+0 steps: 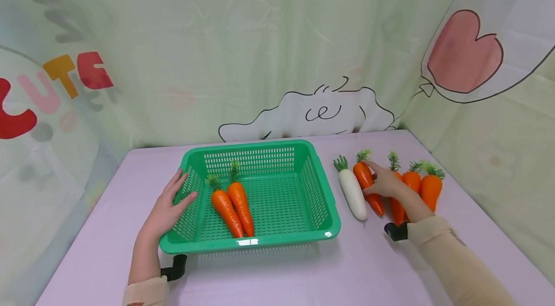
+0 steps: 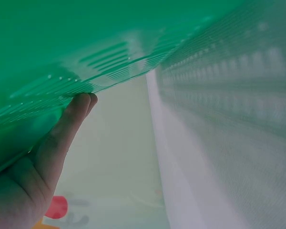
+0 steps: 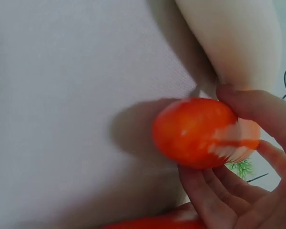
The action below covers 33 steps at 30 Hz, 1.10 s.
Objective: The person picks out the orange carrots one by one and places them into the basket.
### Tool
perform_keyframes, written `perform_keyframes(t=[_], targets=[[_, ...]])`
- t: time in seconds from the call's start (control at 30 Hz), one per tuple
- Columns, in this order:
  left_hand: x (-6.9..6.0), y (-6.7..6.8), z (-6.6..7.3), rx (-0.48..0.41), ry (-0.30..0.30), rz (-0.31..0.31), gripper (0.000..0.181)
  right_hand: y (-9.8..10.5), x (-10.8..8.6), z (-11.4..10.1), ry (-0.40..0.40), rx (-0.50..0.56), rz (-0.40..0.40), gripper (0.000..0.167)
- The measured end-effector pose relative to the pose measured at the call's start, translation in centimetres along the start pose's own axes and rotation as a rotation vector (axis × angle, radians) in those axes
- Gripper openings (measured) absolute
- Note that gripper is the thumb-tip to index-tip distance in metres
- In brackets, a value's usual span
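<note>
My left hand (image 1: 166,209) is at the left side of a green plastic basket (image 1: 286,242), fingers straight and thumb spread toward the inside. In the left wrist view, fingers (image 2: 69,119) touch the basket's outer wall (image 2: 105,57). Two orange carrots (image 1: 225,212) with green tops lie in the basket's left half. On the right, my right hand (image 1: 386,183) grips another carrot (image 1: 363,176) between thumb and fingers. The right wrist view shows this carrot's tip end (image 3: 195,133) between them. Close on its left lies a white radish (image 1: 353,195).
Several more carrots (image 1: 431,190) lie side by side under and beyond the right forearm. The pale table (image 1: 277,282) ends at a printed curtain (image 1: 173,55) behind and along both sides.
</note>
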<state>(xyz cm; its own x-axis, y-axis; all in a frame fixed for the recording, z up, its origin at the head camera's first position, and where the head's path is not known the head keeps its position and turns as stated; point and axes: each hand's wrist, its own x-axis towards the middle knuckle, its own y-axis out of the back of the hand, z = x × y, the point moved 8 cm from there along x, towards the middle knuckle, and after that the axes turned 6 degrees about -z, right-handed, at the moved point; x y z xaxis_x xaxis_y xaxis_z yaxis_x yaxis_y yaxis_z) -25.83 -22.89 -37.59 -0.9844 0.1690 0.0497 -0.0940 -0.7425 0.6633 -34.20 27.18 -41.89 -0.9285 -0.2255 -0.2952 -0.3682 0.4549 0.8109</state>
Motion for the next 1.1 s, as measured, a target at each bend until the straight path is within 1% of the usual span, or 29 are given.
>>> perform_keyframes(t=[0.17,0.43,0.6,0.8,0.9,1.1], targets=[[-0.1,0.0,0.0,0.002,0.002,0.003,0.068,-0.2,0.4,0.0,-0.006,0.032,-0.017,0.09],[-0.1,0.0,0.1,-0.011,0.001,0.001,0.065,-0.3,0.0,0.4,-0.03,0.142,-0.02,0.09],[-0.1,0.1,0.1,-0.007,-0.003,0.004,0.065,-0.2,-0.3,0.7,-0.056,0.237,-0.021,0.093],[-0.1,0.0,0.1,-0.009,0.0,0.003,0.066,0.3,-0.6,1.2,-0.071,0.371,0.014,0.096],[-0.1,0.1,0.1,-0.009,0.002,0.004,0.065,0.6,-0.8,1.3,-0.061,0.397,0.036,0.095],[-0.1,0.1,0.1,-0.005,0.0,0.006,0.065,1.0,-1.2,1.3,-0.063,0.387,0.047,0.094]])
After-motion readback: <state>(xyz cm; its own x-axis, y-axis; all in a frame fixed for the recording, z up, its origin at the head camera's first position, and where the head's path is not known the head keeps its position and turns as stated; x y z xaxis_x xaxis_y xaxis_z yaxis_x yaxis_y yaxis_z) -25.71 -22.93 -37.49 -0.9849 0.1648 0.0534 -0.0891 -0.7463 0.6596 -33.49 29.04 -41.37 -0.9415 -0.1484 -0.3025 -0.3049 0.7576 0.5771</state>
